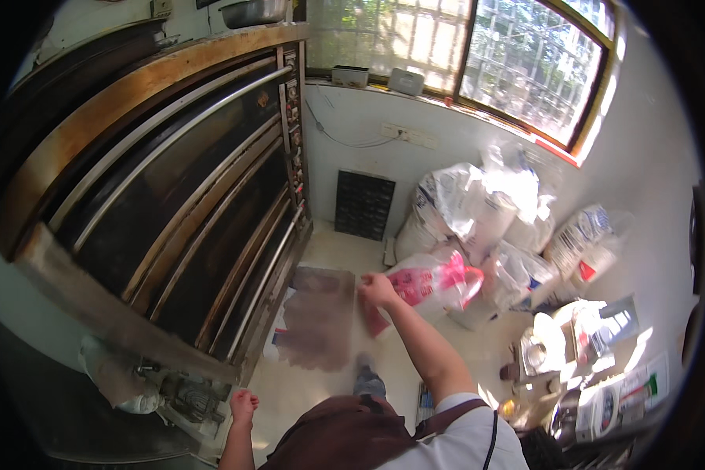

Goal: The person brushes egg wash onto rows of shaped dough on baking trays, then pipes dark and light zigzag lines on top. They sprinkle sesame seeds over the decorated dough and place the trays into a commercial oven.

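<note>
My right hand [377,291] is closed at the left edge of a clear plastic bag [424,280] with pink and red print. The bag shows on both sides of my wrist, and its red lower corner hangs below the hand. The exact grip of the fingertips is hard to see. Low on the left, my left hand [244,404] has its fingers curled in, with nothing visible in them. It is beside the lower end of a large deck oven [188,180] with long metal handles.
Stuffed white sacks [439,211] crowd the wall under the window. Brown stained cardboard [317,321] lies on the floor before the oven. A black panel [364,205] leans on the wall. At right, a kitchen scale [599,411] and containers [542,345] stand close by.
</note>
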Available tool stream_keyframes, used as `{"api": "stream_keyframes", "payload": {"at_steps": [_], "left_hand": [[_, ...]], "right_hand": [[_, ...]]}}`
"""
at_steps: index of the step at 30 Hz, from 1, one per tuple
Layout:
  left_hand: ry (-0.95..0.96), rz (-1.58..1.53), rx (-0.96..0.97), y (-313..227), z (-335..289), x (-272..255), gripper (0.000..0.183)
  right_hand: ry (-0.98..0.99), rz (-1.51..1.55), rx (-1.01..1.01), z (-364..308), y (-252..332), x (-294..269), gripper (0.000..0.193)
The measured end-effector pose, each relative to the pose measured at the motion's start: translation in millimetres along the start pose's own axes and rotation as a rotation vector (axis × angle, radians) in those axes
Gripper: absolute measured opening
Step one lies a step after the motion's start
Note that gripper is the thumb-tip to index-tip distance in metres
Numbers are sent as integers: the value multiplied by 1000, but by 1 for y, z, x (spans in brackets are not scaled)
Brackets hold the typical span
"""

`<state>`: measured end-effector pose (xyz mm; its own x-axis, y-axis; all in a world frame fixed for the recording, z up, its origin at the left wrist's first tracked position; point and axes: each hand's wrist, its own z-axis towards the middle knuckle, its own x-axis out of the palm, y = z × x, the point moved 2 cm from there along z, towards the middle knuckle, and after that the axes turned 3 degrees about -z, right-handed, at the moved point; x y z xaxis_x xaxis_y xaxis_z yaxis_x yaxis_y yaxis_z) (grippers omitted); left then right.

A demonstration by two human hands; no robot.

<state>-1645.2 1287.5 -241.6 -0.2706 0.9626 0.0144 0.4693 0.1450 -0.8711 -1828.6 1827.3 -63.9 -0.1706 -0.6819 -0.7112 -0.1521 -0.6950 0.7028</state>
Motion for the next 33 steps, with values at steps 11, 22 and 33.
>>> {"api": "stream_keyframes", "payload": {"at_steps": [11, 22, 33], "left_hand": [[-441, 372, -395, -17, 35, 183, 21], [-365, 555, -370, -152, 167, 339, 18], [-325, 682, -399, -193, 201, 374, 16]], "right_hand": [[28, 147, -313, 577, 175, 7, 59], [-170, 69, -311, 756, 279, 30, 86], [-101, -30, -399, 774, 254, -5, 79]]}}
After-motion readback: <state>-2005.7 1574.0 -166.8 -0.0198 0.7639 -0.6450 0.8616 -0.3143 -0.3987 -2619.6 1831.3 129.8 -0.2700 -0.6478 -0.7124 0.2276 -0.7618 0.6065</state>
